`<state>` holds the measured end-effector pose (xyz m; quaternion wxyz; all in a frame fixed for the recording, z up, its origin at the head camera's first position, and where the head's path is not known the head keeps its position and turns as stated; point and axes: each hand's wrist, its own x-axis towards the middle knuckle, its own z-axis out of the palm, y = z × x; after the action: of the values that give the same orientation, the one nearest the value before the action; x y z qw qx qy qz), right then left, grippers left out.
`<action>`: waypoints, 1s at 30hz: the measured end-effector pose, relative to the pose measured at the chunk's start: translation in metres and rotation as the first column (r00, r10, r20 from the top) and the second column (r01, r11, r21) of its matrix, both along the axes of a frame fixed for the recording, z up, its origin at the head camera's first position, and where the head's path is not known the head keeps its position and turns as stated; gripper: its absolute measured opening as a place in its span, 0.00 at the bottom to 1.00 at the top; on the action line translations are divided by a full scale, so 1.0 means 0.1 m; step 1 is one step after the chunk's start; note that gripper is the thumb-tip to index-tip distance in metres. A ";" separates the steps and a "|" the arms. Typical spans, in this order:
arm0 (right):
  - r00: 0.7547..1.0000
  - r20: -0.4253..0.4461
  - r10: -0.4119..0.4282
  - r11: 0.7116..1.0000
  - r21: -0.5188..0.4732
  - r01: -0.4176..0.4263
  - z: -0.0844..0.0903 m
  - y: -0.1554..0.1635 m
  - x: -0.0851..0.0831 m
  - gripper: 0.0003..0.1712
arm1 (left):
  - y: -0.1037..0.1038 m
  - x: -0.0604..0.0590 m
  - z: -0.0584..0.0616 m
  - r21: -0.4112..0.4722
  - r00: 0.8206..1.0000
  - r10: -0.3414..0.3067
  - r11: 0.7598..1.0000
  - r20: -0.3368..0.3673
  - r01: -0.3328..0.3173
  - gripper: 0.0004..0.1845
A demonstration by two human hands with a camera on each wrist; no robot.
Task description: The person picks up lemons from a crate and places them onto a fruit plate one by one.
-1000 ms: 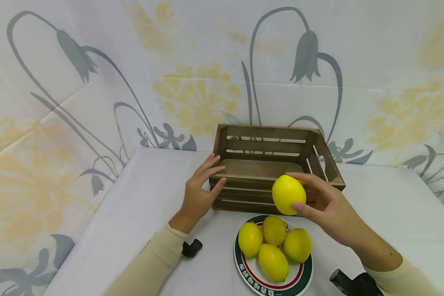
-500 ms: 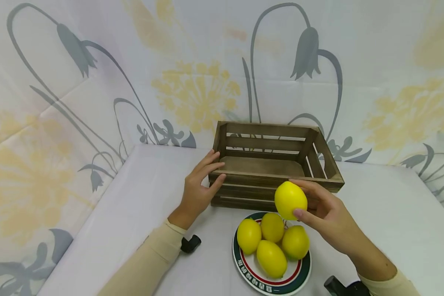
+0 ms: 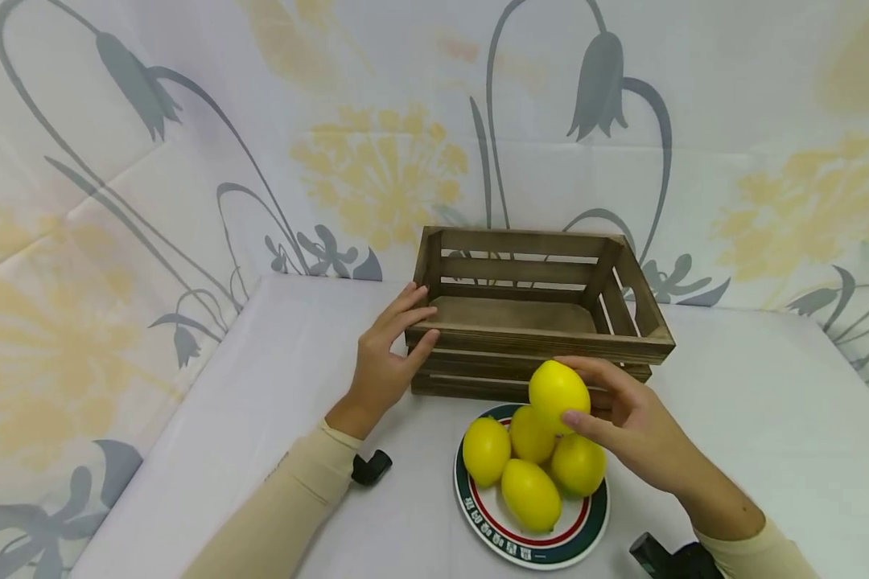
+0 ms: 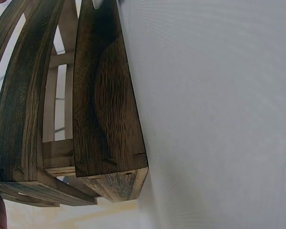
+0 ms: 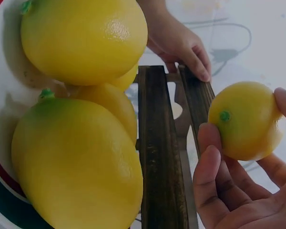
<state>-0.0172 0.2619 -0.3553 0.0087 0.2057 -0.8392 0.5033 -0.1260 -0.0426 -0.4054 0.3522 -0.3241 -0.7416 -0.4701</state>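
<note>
A yellow lemon [image 3: 556,396] is pinched between the thumb and fingers of my right hand [image 3: 633,426]. In the head view it overlaps the back lemons on the plate [image 3: 597,535]; whether it touches them I cannot tell. Its green stem tip shows in the right wrist view. Several more lemons [image 3: 531,494] lie on that white plate with its dark green rim. Behind stands a brown slatted wooden crate [image 3: 514,315], with no lemon visible inside. My left hand [image 3: 384,362] rests at the crate's left front corner, fingers spread and mostly straight.
A white cloth [image 3: 311,322] covers the table, and a flower-printed curtain [image 3: 398,121] hangs right behind the crate. Black wrist devices show at my left cuff [image 3: 371,468] and my right cuff [image 3: 673,556].
My right hand has lowered the lemon from in front of the crate's upper slats to over the plate's back lemons. The left hand keeps its place. The head view has tilted slightly down.
</note>
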 end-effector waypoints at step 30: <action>0.977 0.109 0.181 0.974 0.115 -0.194 -0.17 0.15 -0.16 0.26 | 0.02 -0.01 0.02 0.019 1.000 -0.005 1.000 0.008 0.005 0.19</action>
<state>-0.0330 0.2770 -0.3724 -0.0927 0.2594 -0.8453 0.4579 -0.1265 -0.0411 -0.4035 0.3510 -0.3207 -0.7377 -0.4794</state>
